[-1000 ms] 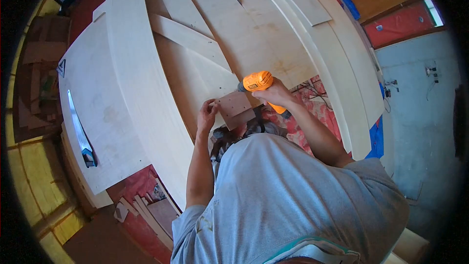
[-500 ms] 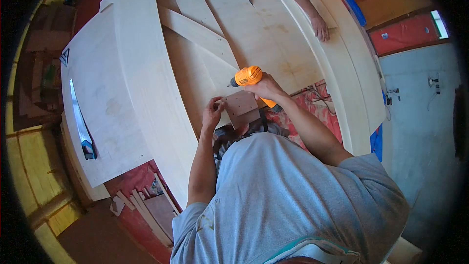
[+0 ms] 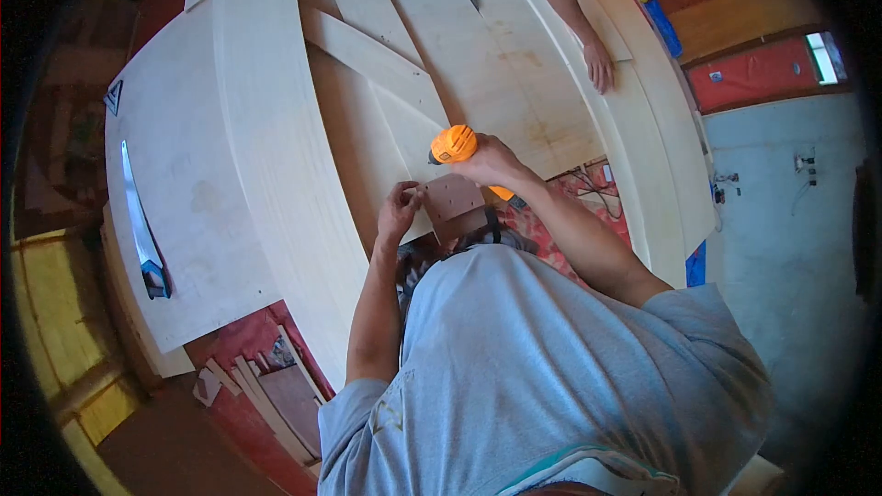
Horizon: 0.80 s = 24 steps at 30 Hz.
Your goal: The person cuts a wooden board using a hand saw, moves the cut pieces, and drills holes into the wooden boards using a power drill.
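Note:
My right hand (image 3: 493, 163) is wrapped round an orange cordless drill (image 3: 454, 144), whose dark chuck points left. Just below the drill is a small plywood piece (image 3: 452, 197) dotted with several dark screw heads or holes, close in front of my body. At its upper left corner, the fingers of my left hand (image 3: 396, 214) are pinched on the edge; whether they also hold something small I cannot tell. A diagonal wooden brace (image 3: 377, 60) runs across the large panel beyond my hands. The drill's grip is mostly hidden by my right hand and wrist.
Another person's hand (image 3: 599, 67) rests on the pale curved side panel (image 3: 643, 142) at right. A handsaw (image 3: 141, 220) and a small black triangle (image 3: 113, 97) lie on the plywood sheet (image 3: 202, 230) at left. Wood offcuts (image 3: 266, 404) lie on the red floor, lower left.
The drill has turned so less of its grip shows, and its chuck sits a little further left. My left hand stays at the plywood corner. The whole view has shifted slightly.

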Available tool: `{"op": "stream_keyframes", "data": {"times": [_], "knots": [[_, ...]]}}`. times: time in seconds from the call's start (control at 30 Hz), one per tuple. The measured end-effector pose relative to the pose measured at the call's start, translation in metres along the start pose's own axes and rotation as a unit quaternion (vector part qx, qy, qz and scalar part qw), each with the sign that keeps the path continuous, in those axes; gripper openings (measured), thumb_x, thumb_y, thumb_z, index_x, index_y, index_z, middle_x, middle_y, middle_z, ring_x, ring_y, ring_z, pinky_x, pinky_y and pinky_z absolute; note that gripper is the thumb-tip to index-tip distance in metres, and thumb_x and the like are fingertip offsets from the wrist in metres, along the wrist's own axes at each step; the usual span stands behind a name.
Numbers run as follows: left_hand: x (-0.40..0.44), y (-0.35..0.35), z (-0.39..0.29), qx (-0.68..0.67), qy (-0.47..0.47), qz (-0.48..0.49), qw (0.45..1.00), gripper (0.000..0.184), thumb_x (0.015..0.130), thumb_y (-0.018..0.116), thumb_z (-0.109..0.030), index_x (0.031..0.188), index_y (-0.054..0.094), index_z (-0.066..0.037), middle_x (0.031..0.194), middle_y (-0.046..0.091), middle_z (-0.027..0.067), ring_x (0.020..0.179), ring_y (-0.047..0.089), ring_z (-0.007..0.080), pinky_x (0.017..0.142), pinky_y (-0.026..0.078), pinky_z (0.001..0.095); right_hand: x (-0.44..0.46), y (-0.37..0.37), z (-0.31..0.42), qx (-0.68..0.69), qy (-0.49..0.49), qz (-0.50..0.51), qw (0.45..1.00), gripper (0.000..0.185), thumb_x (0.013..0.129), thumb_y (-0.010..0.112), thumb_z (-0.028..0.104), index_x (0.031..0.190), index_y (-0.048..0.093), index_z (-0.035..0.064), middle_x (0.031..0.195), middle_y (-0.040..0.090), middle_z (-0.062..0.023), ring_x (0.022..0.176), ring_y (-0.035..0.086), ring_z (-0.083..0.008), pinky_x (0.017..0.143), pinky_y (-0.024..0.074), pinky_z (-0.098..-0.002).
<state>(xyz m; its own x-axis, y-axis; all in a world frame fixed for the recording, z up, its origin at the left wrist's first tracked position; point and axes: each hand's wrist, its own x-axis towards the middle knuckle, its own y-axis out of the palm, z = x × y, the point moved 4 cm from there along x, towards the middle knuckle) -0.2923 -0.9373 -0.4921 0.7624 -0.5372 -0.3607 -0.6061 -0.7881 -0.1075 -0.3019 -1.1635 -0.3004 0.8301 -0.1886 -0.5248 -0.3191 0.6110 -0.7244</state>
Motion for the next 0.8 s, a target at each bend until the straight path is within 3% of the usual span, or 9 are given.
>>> {"op": "stream_keyframes", "data": {"times": [0.07, 0.13, 0.3, 0.47, 0.8], "knots": [[0.002, 0.001, 0.004, -0.002, 0.002, 0.000, 1.000, 0.042, 0.103, 0.071, -0.031, 0.132, 0.065, -0.003, 0.096, 0.076, 0.0077, 0.082, 0.065, 0.0125, 0.077, 0.053, 0.0301, -0.003, -0.003, 0.006, -0.007, 0.017, 0.024, 1.000, 0.035, 0.086, 0.062, 0.033, 0.100, 0.073, 0.0025, 0.085, 0.077, -0.0179, 0.076, 0.077, -0.0303, 0.080, 0.0603, -0.0454], [0.003, 0.001, 0.007, -0.003, 0.011, -0.015, 1.000, 0.041, 0.100, 0.074, -0.037, 0.130, 0.069, -0.010, 0.098, 0.079, 0.0081, 0.089, 0.074, 0.0185, 0.081, 0.057, 0.0346, -0.004, -0.001, 0.005, 0.013, 0.045, 0.033, 0.998, 0.034, 0.086, 0.062, 0.032, 0.099, 0.073, 0.0024, 0.084, 0.077, -0.0172, 0.074, 0.077, -0.0289, 0.077, 0.0604, -0.0444], [0.001, -0.002, 0.003, -0.003, -0.010, -0.020, 1.000, 0.041, 0.098, 0.076, -0.038, 0.128, 0.070, -0.011, 0.098, 0.080, 0.0074, 0.091, 0.074, 0.0178, 0.084, 0.057, 0.0341, -0.005, -0.001, 0.005, 0.063, 0.046, 0.023, 0.997, 0.029, 0.086, 0.064, 0.028, 0.098, 0.072, 0.0032, 0.081, 0.076, -0.0129, 0.065, 0.074, -0.0236, 0.067, 0.0599, -0.0392], [0.000, -0.002, 0.013, -0.061, -0.018, -0.040, 0.997, 0.036, 0.097, 0.076, -0.037, 0.124, 0.073, -0.013, 0.098, 0.080, 0.0065, 0.091, 0.075, 0.0165, 0.085, 0.057, 0.0340, -0.001, 0.004, -0.001, 0.205, 0.049, 0.055, 0.976, 0.023, 0.086, 0.068, 0.021, 0.102, 0.071, 0.0044, 0.080, 0.074, -0.0058, 0.058, 0.068, -0.0164, 0.060, 0.0585, -0.0340], [0.004, 0.000, 0.010, 0.002, -0.027, -0.031, 0.999, 0.031, 0.097, 0.074, -0.037, 0.121, 0.075, -0.017, 0.092, 0.078, 0.0029, 0.089, 0.075, 0.0183, 0.083, 0.057, 0.0345, 0.005, 0.007, 0.001, 0.135, 0.040, 0.038, 0.989, 0.023, 0.086, 0.068, 0.022, 0.099, 0.070, 0.0035, 0.076, 0.072, -0.0068, 0.057, 0.068, -0.0175, 0.059, 0.0581, -0.0348]]}}
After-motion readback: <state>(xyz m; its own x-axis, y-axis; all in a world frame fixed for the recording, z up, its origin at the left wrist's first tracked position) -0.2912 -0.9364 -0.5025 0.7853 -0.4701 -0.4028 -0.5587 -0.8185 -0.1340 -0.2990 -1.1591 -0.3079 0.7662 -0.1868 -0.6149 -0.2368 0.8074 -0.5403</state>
